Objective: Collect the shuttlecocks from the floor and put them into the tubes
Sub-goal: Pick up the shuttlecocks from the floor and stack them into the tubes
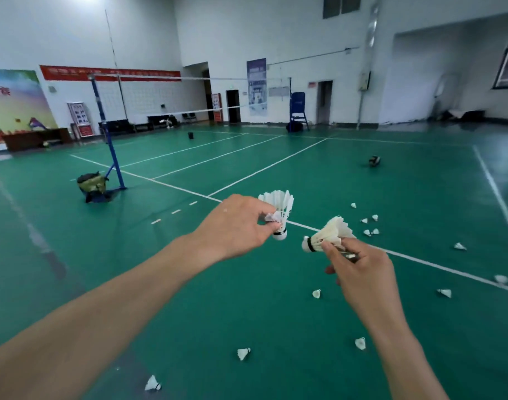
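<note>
My left hand (237,226) pinches a white feather shuttlecock (279,201), held upright with its cork down; a smaller piece of feathers sits between the fingers. My right hand (359,274) pinches a second white shuttlecock (330,233), tilted with its cork pointing left toward the first. Both are held out over the green court. Several more shuttlecocks lie scattered on the floor, such as one (243,353) near my feet, another (153,383) at the bottom and a cluster (367,225) beyond my right hand. No tube is in view.
A net post (107,134) on a blue base stands to the left with a dark bag (92,183) beside it. A small black bucket (191,135) sits far off. A ball (374,161) lies on the right court. A blue umpire chair (297,111) stands by the back wall.
</note>
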`<move>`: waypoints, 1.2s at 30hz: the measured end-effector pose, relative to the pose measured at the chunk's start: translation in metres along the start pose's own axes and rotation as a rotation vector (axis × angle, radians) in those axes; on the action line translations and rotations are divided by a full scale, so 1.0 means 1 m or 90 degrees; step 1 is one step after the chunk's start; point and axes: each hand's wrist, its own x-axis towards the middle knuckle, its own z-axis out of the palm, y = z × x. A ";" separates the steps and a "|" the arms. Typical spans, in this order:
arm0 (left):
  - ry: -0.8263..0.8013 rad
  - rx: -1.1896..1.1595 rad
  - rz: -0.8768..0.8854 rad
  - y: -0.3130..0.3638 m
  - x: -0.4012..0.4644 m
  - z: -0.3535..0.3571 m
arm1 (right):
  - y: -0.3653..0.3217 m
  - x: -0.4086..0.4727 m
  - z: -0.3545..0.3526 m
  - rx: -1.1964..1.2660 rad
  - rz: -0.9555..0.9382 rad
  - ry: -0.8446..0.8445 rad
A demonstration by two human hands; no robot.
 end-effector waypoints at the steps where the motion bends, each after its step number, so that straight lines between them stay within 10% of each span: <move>1: -0.011 -0.029 0.033 0.032 0.021 0.021 | 0.013 0.003 -0.038 -0.018 0.010 0.029; 36: -0.299 -0.401 0.706 0.776 0.380 0.537 | 0.322 0.044 -0.727 -0.128 0.276 0.834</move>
